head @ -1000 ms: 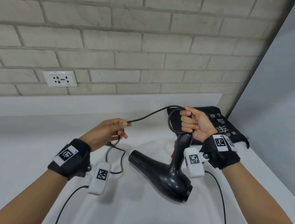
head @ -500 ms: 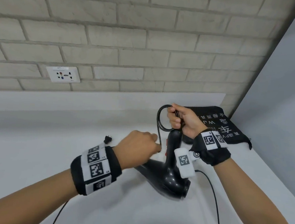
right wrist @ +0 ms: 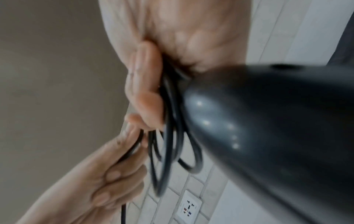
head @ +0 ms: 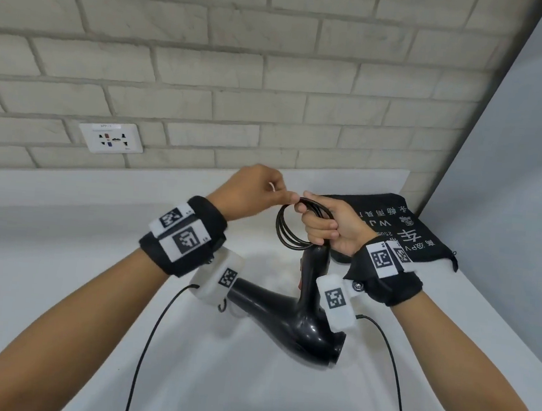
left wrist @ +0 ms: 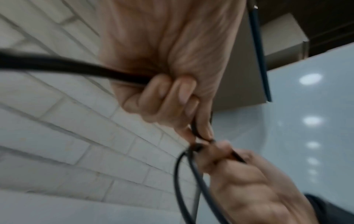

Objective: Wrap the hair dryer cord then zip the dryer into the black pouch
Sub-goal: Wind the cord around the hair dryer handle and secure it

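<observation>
The hair dryer (head: 289, 318) occupies the lower centre of the head view, handle up and barrel pointing toward the left of the frame. The right hand (head: 333, 225) grips the top of the handle, its fingers curled round both the handle and several loops of the cord (head: 285, 229). The loops hang as a small coil on the left side of this hand, just above the centre of the frame.

The left hand (head: 254, 190) meets the right hand at the top of the coil. Its thumb and fingertips pinch a run of cord and bring it against the loops. In the left wrist view the cord passes through the curled fingers (left wrist: 168, 94) and leaves at the left edge of the frame. How much cord is left unwound cannot be told; the plug is not in view.

The black pouch (head: 402, 230) lies flat on the white counter (head: 62, 252) at the right of the head view, behind the right hand and well apart from the dryer barrel. Whether its zip is open cannot be told.

Status, as a judgement: the wrapping step is well advanced but not finished. Securing the coil, inserting the dryer into the pouch and closing the zip are not yet done.
</observation>
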`<state>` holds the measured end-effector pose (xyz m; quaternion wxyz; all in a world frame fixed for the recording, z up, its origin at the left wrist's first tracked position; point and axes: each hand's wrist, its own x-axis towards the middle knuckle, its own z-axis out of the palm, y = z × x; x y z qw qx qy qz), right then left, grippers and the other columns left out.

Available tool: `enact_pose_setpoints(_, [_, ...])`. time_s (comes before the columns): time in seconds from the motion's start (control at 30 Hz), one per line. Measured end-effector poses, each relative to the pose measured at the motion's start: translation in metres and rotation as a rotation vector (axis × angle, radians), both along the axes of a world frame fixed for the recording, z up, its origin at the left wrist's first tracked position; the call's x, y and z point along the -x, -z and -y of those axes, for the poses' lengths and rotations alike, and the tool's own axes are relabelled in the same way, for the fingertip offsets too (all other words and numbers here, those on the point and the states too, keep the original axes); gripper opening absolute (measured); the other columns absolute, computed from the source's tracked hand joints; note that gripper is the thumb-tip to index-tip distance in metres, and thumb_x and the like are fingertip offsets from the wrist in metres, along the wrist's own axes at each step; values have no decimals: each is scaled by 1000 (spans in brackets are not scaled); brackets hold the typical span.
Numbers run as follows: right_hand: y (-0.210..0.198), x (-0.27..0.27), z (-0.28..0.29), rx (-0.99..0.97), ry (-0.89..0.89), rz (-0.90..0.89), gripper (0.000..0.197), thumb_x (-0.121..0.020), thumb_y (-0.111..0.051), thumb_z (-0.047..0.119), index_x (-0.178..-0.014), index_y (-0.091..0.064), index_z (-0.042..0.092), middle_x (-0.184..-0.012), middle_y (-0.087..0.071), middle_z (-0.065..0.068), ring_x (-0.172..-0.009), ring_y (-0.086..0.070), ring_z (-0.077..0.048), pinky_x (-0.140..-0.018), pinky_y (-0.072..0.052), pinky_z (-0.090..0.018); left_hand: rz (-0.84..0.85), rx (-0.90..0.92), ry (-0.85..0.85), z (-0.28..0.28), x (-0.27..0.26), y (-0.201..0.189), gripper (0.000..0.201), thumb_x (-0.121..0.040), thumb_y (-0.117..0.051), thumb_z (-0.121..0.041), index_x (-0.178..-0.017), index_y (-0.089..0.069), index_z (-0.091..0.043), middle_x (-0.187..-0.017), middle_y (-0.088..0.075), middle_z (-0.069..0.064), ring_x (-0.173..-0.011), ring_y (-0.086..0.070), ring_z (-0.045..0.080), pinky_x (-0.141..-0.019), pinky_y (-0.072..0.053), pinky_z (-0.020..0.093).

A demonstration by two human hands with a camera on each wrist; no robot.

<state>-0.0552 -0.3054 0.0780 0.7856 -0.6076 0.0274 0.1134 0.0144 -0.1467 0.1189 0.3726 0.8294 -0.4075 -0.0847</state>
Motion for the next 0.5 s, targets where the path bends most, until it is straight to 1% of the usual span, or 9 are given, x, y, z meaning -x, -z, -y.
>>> enact_pose_setpoints(0.07, [1, -2, 4, -16, -7, -2, 39, -94, -25, 30, -68, -46, 12, -26, -25, 11, -21, -21, -1, -32, -29, -16, -143, 16, 2, -12, -10, -3, 27, -83, -64, -34, -64, -59, -15, -45, -36, -10, -35, -32, 3, -38, -24, 9])
enact_pose_setpoints(0.13, [2, -3, 8, -63, -23, 3, 36, -85, -32, 34, -62, -51, 13, -28, -27, 12, -22, -22, 0, -32, -29, -17, -264, 37, 26, -25, -18, -6, 21, -85, -61, -34, -74, -67, -17, -40, -32, -14, -40, -28, 4, -42, -22, 12])
enact_pose_setpoints(0.2, [2, -4, 8, -87, -45, 5, 35, -79, -37, 37, -55, -54, 17, -28, -28, 13, -22, -23, 0, -31, -29, -17, -366, 114, 51, -32, -25, -3, 18, -88, -56, -28, -86, -68, -15, -39, -35, -16, -42, -25, 4, -43, -20, 12])
enact_pose_setpoints(0.27, [2, -6, 5, -82, -52, -5, 34, -79, -38, 40, -56, -50, 18, -27, -27, 12, -21, -23, -1, -31, -28, -16, -397, 222, -6, -30, -27, 5, 16, -90, -54, -23, -83, -66, -15, -40, -42, -17, -41, -25, 4, -42, -20, 12])
enact_pose_setpoints(0.33, [1, -8, 1, -62, -49, -7, 32, -81, -38, 42, -60, -42, 17, -26, -25, 11, -20, -22, -2, -31, -26, -16, -386, 338, -129, -21, -25, 15, 19, -91, -53, -25, -76, -62, -18, -43, -42, -16, -40, -24, 3, -40, -20, 12])
enact_pose_setpoints(0.37, [1, -8, 0, -52, -43, -4, 32, -83, -38, 42, -62, -39, 18, -26, -25, 11, -20, -22, -3, -31, -26, -15, -379, 386, -194, -16, -22, 21, 21, -92, -52, -27, -74, -60, -18, -47, -41, -15, -39, -24, 3, -38, -21, 12])
enact_pose_setpoints(0.4, [2, -9, 0, -44, -32, 0, 33, -86, -36, 41, -62, -38, 18, -27, -25, 11, -20, -22, -3, -31, -26, -15, -382, 418, -245, -11, -19, 26, 23, -92, -51, -29, -74, -58, -18, -54, -43, -11, -39, -26, 3, -36, -21, 12])
enact_pose_setpoints(0.43, [3, -10, 1, -42, -16, 1, 35, -90, -34, 39, -61, -37, 19, -27, -25, 11, -21, -21, -3, -31, -26, -15, -402, 428, -271, -9, -16, 31, 23, -93, -49, -33, -78, -57, -17, -61, -47, -7, -40, -29, 4, -36, -22, 12])
enact_pose_setpoints(0.5, [4, -10, 3, -47, 22, 0, 39, -94, -30, 36, -59, -38, 20, -27, -24, 11, -21, -20, -2, -30, -26, -15, -476, 400, -228, -7, -5, 41, 25, -91, -48, -40, -92, -56, -16, -77, -57, -4, -43, -34, 6, -39, -24, 13])
